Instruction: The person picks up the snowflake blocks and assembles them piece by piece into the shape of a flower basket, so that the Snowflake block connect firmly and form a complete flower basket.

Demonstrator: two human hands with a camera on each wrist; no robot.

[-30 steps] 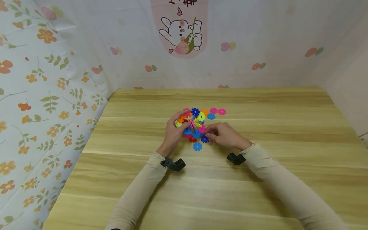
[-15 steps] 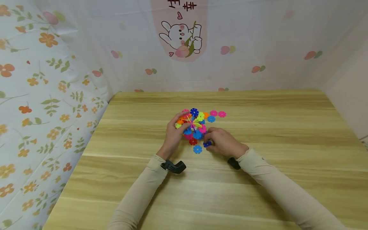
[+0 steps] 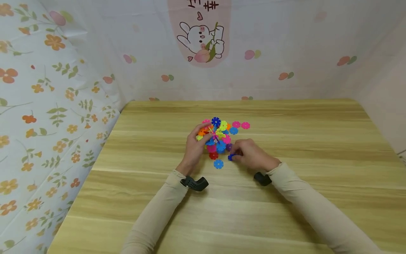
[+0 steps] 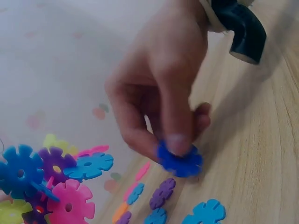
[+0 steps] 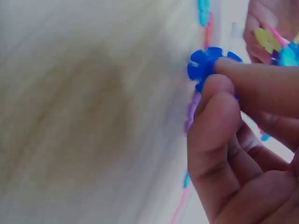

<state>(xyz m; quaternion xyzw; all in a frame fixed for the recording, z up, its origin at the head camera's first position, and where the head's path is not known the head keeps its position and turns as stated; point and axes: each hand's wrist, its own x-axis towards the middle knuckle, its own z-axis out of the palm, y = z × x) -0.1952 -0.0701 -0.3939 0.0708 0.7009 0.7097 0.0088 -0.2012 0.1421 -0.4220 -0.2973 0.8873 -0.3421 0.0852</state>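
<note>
My right hand (image 3: 252,153) pinches a dark blue plastic snowflake disc (image 4: 183,165) between thumb and fingertips, close over the table. In the right wrist view the same blue disc (image 5: 200,65) has slots around its edge. My left hand (image 3: 194,146) is at the left of a cluster of joined snowflake discs (image 3: 223,138), holding it with the thumb in front; some of its fingers are hidden. Pink, blue, purple and yellow pieces stick out of the cluster at several angles, as the left wrist view shows with a pink disc (image 4: 70,205).
Loose discs lie around and beneath the cluster: a light blue one (image 3: 218,164) nearest me, a red one (image 3: 214,155), a purple one (image 3: 229,147), and pink ones (image 3: 245,125) at the far right. The wooden table (image 3: 241,218) ends at a patterned cloth wall (image 3: 263,31).
My right hand has gone from beside the cluster to the dark blue disc on the table and now pinches it, drawn slightly right. My left hand keeps holding the cluster, nearly still.
</note>
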